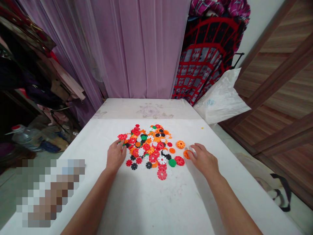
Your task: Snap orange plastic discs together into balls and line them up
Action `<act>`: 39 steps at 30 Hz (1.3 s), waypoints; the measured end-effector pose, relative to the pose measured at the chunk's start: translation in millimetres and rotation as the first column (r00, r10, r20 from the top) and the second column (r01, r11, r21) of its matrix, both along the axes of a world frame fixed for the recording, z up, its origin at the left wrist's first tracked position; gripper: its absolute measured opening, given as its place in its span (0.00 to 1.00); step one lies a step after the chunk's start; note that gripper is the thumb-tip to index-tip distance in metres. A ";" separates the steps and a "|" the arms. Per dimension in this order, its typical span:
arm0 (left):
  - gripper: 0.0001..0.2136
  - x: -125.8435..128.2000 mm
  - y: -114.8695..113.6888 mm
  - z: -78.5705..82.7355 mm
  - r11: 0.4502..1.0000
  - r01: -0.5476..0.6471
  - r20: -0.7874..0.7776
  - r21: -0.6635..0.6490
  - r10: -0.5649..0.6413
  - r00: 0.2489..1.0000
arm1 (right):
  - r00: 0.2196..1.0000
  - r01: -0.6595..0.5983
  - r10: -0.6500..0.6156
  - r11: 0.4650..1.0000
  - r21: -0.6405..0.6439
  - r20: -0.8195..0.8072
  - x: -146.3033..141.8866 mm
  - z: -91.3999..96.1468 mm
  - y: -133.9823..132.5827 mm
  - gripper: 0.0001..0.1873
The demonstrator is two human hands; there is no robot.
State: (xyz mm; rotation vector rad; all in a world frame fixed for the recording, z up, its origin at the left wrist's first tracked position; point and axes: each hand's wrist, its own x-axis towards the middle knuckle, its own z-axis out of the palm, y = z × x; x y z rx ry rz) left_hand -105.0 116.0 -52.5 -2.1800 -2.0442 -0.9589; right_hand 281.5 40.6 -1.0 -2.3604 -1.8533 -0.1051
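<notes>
Many flat, notched plastic discs (pixel 153 158) in red, orange, white, black and green lie in a loose heap on the white table. My left hand (pixel 116 154) is at the heap's left edge, fingers curled toward the thumb. A bit of red and green shows by its fingertips, too small to tell whether held or just behind them. To the right of the heap, my right hand (pixel 204 160) has thumb and forefinger closed around the edge of an orange disc (pixel 187 154). Another orange disc (pixel 180 144) and a red disc (pixel 179 160) lie close to it.
The table (pixel 156 209) wears a white cloth with a flower print. A white bag (pixel 220 98) stands past its right edge, by a wooden door (pixel 276 65). Purple curtains (pixel 141 49) hang behind. A plastic bottle (pixel 25 137) and hanging clothes (pixel 61 75) are on the left.
</notes>
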 end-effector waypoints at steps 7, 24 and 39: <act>0.16 1.9 -10.2 6.0 1.000 -0.002 -0.101 0.009 0.003 0.995 | 0.974 -0.115 0.188 0.886 0.449 -0.122 -5.8 -32.4 -15.6 0.19; 0.12 -17.4 28.5 32.9 0.920 -0.007 0.065 -0.391 0.035 0.997 | 0.850 -0.359 0.504 0.767 0.531 -0.153 -34.4 -52.5 -21.0 0.17; 0.21 72.6 -24.3 46.7 0.856 0.427 0.790 -0.293 -0.035 0.612 | 0.646 -0.098 0.466 0.836 0.540 -0.604 -68.6 -38.9 -22.3 0.14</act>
